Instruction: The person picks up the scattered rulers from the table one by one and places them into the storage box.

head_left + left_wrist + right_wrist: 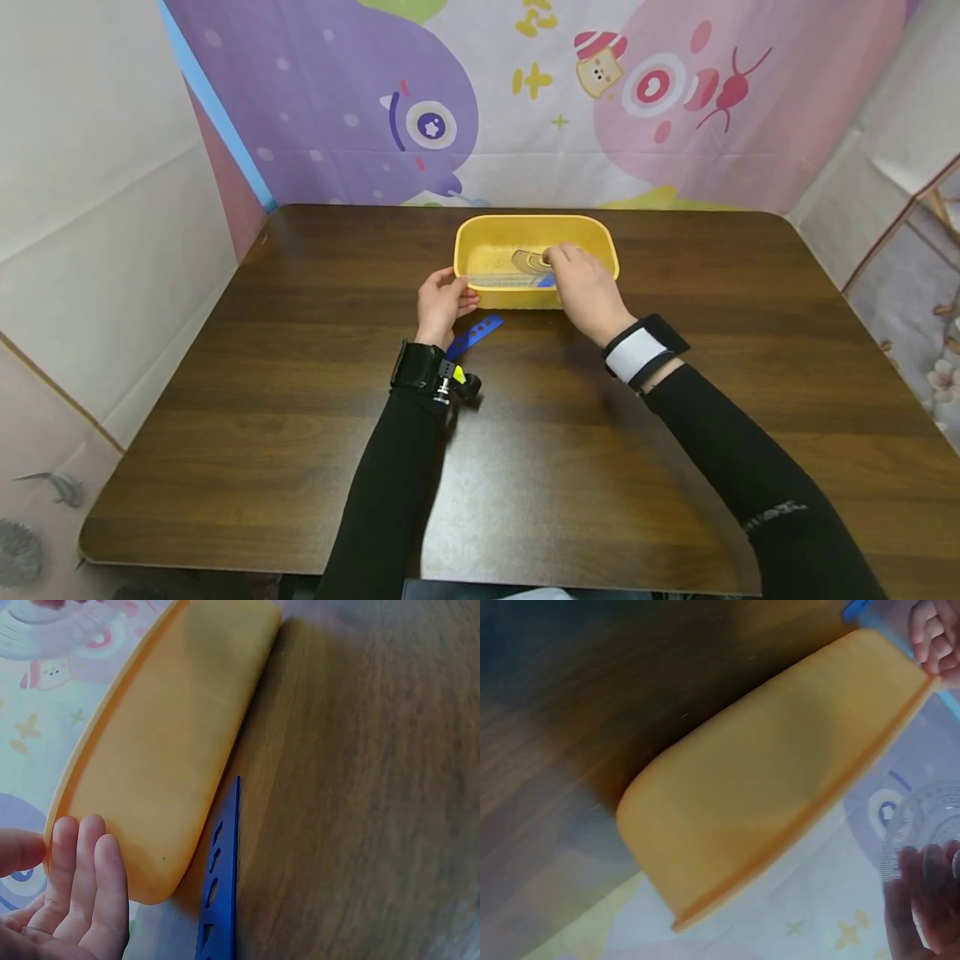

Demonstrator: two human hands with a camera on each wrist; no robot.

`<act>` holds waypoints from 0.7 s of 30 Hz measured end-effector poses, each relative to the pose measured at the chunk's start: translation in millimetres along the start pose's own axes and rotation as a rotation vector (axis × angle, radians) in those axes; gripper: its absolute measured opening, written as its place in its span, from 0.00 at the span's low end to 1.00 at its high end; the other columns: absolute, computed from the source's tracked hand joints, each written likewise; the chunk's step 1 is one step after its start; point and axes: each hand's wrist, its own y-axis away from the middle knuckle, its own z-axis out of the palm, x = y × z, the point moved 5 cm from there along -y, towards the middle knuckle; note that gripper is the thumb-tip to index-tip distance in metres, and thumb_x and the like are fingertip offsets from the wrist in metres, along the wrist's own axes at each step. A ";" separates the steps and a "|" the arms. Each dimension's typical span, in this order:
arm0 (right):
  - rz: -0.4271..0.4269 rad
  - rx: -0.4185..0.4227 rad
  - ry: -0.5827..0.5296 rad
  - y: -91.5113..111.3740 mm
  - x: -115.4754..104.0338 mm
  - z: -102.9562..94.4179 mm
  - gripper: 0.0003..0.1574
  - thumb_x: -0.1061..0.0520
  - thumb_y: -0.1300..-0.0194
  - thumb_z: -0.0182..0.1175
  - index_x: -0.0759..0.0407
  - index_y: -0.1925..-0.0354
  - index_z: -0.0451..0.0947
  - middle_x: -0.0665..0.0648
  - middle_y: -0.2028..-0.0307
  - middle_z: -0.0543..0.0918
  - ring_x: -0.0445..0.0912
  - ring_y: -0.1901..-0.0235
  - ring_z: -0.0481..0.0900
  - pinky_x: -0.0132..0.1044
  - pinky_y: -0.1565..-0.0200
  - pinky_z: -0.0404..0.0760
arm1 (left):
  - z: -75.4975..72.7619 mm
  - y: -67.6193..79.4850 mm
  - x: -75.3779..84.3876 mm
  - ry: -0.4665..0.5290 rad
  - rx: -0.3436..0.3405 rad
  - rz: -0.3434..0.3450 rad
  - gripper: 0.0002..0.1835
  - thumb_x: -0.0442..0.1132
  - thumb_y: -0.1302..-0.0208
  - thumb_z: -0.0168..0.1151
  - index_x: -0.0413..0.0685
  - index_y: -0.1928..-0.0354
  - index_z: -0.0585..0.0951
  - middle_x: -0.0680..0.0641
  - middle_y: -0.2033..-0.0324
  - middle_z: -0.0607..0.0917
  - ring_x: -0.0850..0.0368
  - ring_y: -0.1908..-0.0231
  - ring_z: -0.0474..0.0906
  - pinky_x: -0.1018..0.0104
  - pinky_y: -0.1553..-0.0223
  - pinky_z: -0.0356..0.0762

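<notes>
At the front left corner of a yellow plastic basket (pixel 517 299), my left hand (pixel 440 307) pinches the rim, thumb at the inner side and fingers against the outer wall. My right hand (pixel 588 292) reaches over the front rim and holds a clear protractor (pixel 528 261) by its edge; the right wrist view shows the protractor (pixel 909 810) beyond the rim with fingers on it. Inside the basket lies a clear ruler (pixel 498 281), with a small blue piece (pixel 547 282) beside it, partly hidden by my right hand.
A blue ruler with cut-out shapes (pixel 476 334) lies on the brown wooden table (pixel 570 467), in front of the basket and close to my left wrist. Behind the table's far edge hangs a printed cloth (pixel 517 125) with cartoon figures.
</notes>
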 end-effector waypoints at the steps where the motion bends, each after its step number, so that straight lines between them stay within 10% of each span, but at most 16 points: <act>1: 0.003 0.005 0.009 -0.4 1.4 1.0 0.14 0.72 0.47 0.54 0.67 0.59 0.72 0.62 0.63 0.77 0.54 0.62 0.77 0.44 0.61 0.78 | 0.1 0.0 -0.1 -0.001 -0.001 0.000 0.22 0.35 0.38 0.55 0.40 0.42 0.68 0.47 0.76 0.79 0.60 0.78 0.80 0.69 0.70 0.82; 21: -0.011 -0.069 0.100 1.6 14.9 34.0 0.09 0.70 0.43 0.54 0.65 0.65 0.79 0.62 0.69 0.83 0.54 0.71 0.81 0.47 0.71 0.79 | 0.9 -0.1 0.2 0.010 -0.001 -0.001 0.23 0.34 0.38 0.55 0.39 0.41 0.67 0.47 0.77 0.78 0.59 0.78 0.79 0.67 0.69 0.83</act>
